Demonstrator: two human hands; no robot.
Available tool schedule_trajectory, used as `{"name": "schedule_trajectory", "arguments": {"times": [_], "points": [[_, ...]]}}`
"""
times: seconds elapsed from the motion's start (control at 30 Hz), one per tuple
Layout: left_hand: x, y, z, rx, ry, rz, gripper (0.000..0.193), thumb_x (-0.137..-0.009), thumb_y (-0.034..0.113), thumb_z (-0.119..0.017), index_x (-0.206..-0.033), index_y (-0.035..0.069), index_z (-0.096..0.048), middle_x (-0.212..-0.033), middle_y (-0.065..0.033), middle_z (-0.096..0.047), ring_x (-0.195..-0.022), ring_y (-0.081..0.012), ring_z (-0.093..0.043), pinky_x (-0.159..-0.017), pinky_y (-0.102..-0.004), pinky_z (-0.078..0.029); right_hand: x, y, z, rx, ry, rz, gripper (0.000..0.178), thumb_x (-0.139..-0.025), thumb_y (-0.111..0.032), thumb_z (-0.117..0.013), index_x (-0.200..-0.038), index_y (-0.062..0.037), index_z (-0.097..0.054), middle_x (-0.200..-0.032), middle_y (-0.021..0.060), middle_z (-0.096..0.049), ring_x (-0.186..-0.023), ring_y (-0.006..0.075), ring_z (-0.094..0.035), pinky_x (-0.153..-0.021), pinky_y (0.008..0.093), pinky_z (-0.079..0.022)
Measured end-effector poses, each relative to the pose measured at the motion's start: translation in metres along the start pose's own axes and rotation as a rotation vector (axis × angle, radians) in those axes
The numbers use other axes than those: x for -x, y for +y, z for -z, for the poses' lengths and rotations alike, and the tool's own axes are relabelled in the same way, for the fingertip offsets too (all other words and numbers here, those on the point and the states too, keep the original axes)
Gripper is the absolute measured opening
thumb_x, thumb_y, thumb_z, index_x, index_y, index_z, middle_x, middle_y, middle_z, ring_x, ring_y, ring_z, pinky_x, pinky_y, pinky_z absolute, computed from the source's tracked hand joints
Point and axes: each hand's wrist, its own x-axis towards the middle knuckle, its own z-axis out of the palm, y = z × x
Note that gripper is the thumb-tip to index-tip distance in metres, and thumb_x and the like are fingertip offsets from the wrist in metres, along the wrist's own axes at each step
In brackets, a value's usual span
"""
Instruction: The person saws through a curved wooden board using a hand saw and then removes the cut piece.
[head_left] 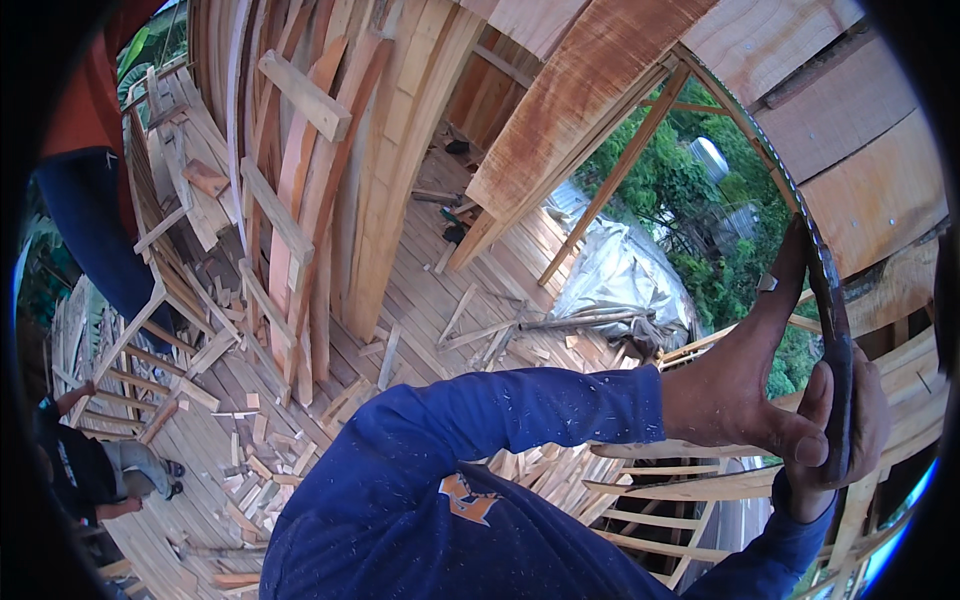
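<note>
Two hands meet at the right edge of the frame, both on one saw [822, 290], a long curved blade with teeth that runs from the upper middle of the frame down to the lower right. The left hand [740, 385], reaching across from a blue sleeve, has its fingers [790, 265] stretched up along the blade and its thumb pressed by the dark handle. The right hand [865, 430] comes up from the lower right corner; its fingers are wrapped tight around the handle, with the thumb [815, 400] on the near side. Most of that hand is hidden behind the handle and the frame's dark rim.

The saw lies against one broad plank [560, 120] and the boards of a curved wooden wall at the upper right. Below, in the middle of the frame, a plank floor [420, 290] is strewn with offcuts too many and too small to count. One grey sheet [620, 270] lies crumpled at the floor's edge, with green trees beyond.

Two other people show at the left: one standing, cut off at the upper left so that only a red top and dark trousers [85, 220] are seen, and one sitting [95, 465] at the lower left, partly lost in the dark rim.

No container is to be made out.
</note>
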Motion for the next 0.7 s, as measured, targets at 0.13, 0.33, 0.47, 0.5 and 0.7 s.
{"name": "schedule_trajectory", "arguments": {"times": [0.13, 0.33, 0.47, 0.5, 0.7], "points": [[-0.003, -0.001, 0.008, -0.073, 0.047, -0.016, 0.132, -0.059, 0.063, -0.069, -0.137, -0.002, 0.015, -0.143, -0.0278, 0.001, -0.135, -0.0353, 0.000, -0.109, -0.0412, -0.007, -0.003, 0.003, -0.020, 0.043, 0.049, 0.118, 0.020, -0.083, -0.011, -0.060, -0.093, 0.0062, -0.059, -0.075, 0.0131, -0.059, -0.063, 0.0210, -0.059, -0.057, 0.0276, -0.044], [-0.021, 0.023, -0.001, 0.288, 0.067, -0.010, 0.118, -0.068, 0.052, -0.063, -0.135, -0.005, 0.015, -0.137, -0.0309, -0.008, -0.131, -0.0374, -0.010, -0.108, -0.0419, -0.011, -0.031, 0.009, -0.018, -0.053, 0.028, 0.193, 0.022, -0.082, -0.010, -0.064, -0.095, 0.0062, -0.056, -0.076, 0.0097, -0.059, -0.064, 0.0170, -0.056, -0.061, 0.0252, -0.043], [-0.011, 0.022, -0.017, 0.242, 0.077, -0.016, 0.115, -0.071, 0.051, -0.060, -0.135, -0.004, 0.018, -0.139, -0.0317, -0.002, -0.132, -0.0368, -0.006, -0.108, -0.0431, -0.008, -0.012, 0.000, 0.002, 0.078, 0.013, -0.029, 0.023, -0.082, -0.010, -0.065, -0.097, 0.0058, -0.058, -0.081, 0.0092, -0.062, -0.070, 0.0144, -0.058, -0.064, 0.0245, -0.044], [-0.010, 0.025, -0.019, 0.247, 0.085, -0.003, 0.113, -0.071, 0.049, -0.061, -0.135, -0.005, 0.016, -0.135, -0.0302, -0.006, -0.129, -0.0355, -0.010, -0.107, -0.0433, -0.011, -0.009, -0.003, 0.007, 0.100, 0.001, -0.075, 0.023, -0.082, -0.010, -0.065, -0.097, 0.0060, -0.059, -0.081, 0.0090, -0.062, -0.070, 0.0145, -0.059, -0.064, 0.0244, -0.045], [-0.006, 0.024, -0.011, 0.332, 0.071, 0.001, 0.099, -0.078, 0.034, -0.058, -0.136, -0.002, 0.014, -0.127, -0.0234, -0.024, -0.114, -0.0276, -0.037, -0.097, -0.0386, -0.032, -0.018, -0.012, -0.011, 0.017, 0.089, 0.156, 0.020, -0.080, -0.012, -0.066, -0.087, 0.0053, -0.058, -0.068, 0.0106, -0.054, -0.057, 0.0178, -0.051, -0.054, 0.0261, -0.039]]}}
